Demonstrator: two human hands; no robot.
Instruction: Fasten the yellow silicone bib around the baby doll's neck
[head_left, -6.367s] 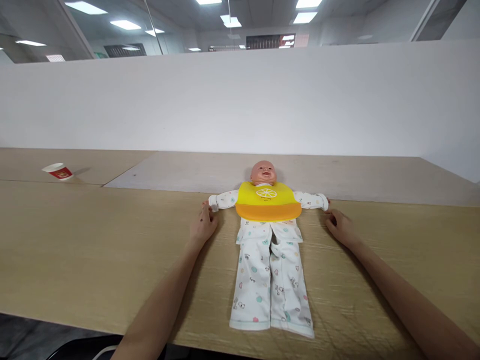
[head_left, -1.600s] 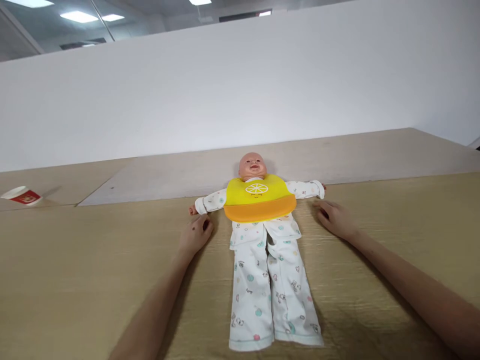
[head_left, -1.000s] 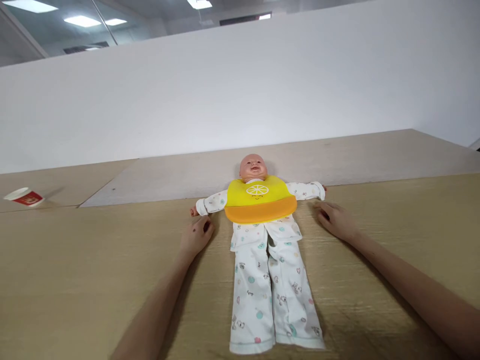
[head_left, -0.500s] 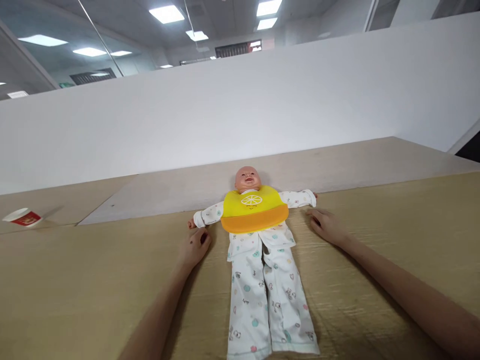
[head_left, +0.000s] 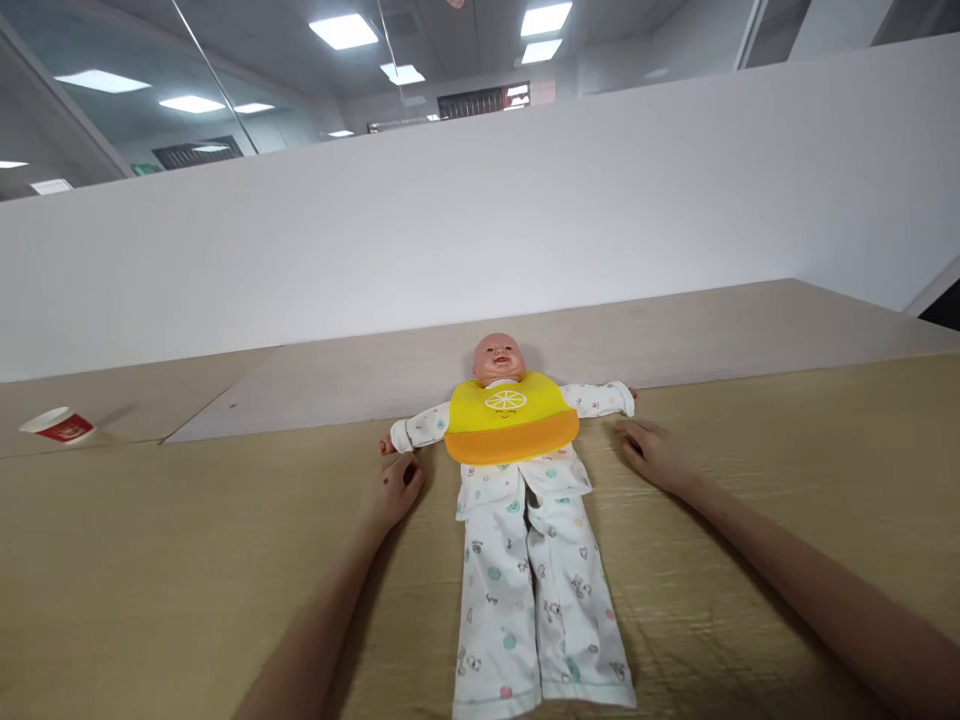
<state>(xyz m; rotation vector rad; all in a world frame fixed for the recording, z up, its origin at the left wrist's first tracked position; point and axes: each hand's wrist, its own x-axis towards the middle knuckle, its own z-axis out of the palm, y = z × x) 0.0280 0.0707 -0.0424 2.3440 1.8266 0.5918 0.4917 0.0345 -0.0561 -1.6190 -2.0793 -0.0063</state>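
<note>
A baby doll (head_left: pixel 499 358) lies on its back in the middle of the table, arms spread out to both sides. It wears a yellow bib (head_left: pixel 510 410) with an orange lower pocket and a citrus print, over white patterned pajamas (head_left: pixel 502 600). Beside the doll's hand on the left, my left hand (head_left: pixel 391 492) rests on the wood in a loose curl with nothing visible in it. My right hand (head_left: pixel 654 455), also loosely closed, lies just below the doll's sleeve end on the right. Neither hand grips the doll or its clothes.
A red and white paper cup (head_left: pixel 60 427) stands tilted in view at the far left of the wooden table (head_left: pixel 187 570). Behind the table runs a white partition wall (head_left: pixel 480 220), with glass above it.
The camera view has shifted slightly, so the cup and ceiling lights sit a little further right. Both hands and the doll stay as they were.
</note>
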